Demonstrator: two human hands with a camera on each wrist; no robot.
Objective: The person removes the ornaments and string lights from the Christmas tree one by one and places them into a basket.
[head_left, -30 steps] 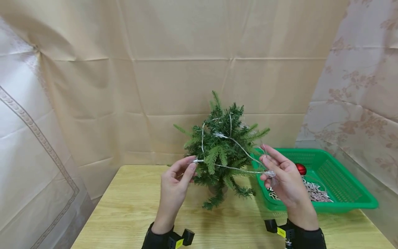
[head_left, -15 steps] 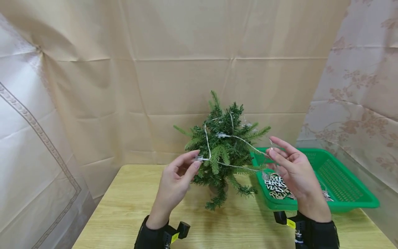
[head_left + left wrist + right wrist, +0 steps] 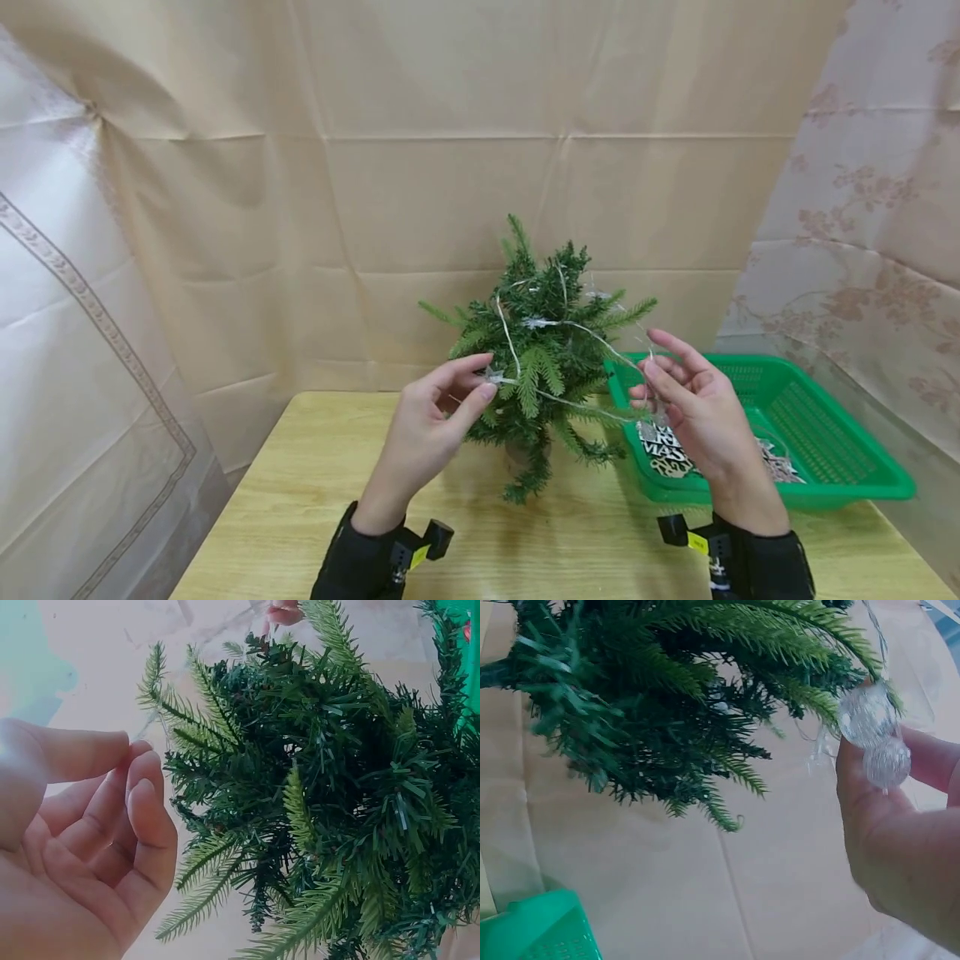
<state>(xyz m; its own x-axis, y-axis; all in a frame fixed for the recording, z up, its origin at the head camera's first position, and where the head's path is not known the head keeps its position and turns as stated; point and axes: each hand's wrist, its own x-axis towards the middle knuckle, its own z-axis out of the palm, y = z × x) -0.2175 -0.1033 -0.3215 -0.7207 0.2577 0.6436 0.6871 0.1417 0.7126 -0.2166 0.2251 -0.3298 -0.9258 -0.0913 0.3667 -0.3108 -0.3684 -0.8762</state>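
A small green artificial Christmas tree [image 3: 551, 362] stands on the table with a clear string of lights [image 3: 600, 340] draped over its front. My left hand [image 3: 431, 421], left of the tree, pinches a clear star-like light [image 3: 491, 375] on the string between thumb and forefinger. At the tree's right side, my right hand [image 3: 701, 412] pinches another stretch of the string between thumb and fingers. Beside that thumb, in the right wrist view, hangs a clear ornament [image 3: 870, 716] of two rounded parts. Another clear light [image 3: 538, 322] lies on the front branches.
To the right, a green plastic basket [image 3: 840, 433] holds "MAS"-lettered cutouts [image 3: 663, 454] and small pale pieces [image 3: 780, 462], partly behind my right hand. A wooden table [image 3: 315, 500] lies beneath. Beige cloth [image 3: 412, 183] hangs behind the tree.
My left hand has shifted right and slightly up with its light. My right hand moved right and up with the string, then slightly back left. The red ball in the basket is now hidden.
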